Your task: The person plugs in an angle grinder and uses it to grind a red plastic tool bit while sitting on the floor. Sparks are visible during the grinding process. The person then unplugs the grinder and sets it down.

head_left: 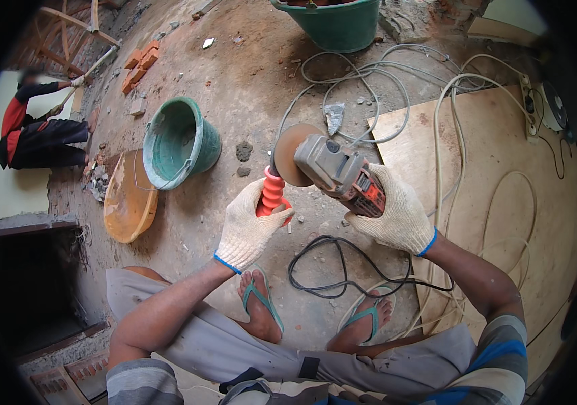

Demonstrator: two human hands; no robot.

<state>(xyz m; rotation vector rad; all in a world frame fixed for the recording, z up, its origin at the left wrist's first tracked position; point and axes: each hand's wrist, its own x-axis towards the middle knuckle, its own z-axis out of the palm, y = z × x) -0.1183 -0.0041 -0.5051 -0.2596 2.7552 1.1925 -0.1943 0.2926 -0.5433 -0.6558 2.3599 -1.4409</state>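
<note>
My right hand (394,210), in a cream knit glove with a blue cuff, is closed around the red and black body of an angle grinder (335,169). A round brown disc (293,154) sits at the grinder's head, facing left. My left hand (244,219), gloved alike, is wrapped around a red-orange ribbed handle (273,192) beside the disc. Whether that handle joins the grinder, I cannot tell. Both hands are held up above the concrete floor, in front of my knees. A black cord (332,280) lies looped on the floor below the grinder.
Left stand a green bucket (211,145) and a tilted orange-yellow basin (126,202). Another green bucket (342,27) is at the far edge. Grey cables (396,74) snake over the floor and a plywood sheet (477,155). Bricks (140,65) lie far left, near a person (45,135) gripping a long handle.
</note>
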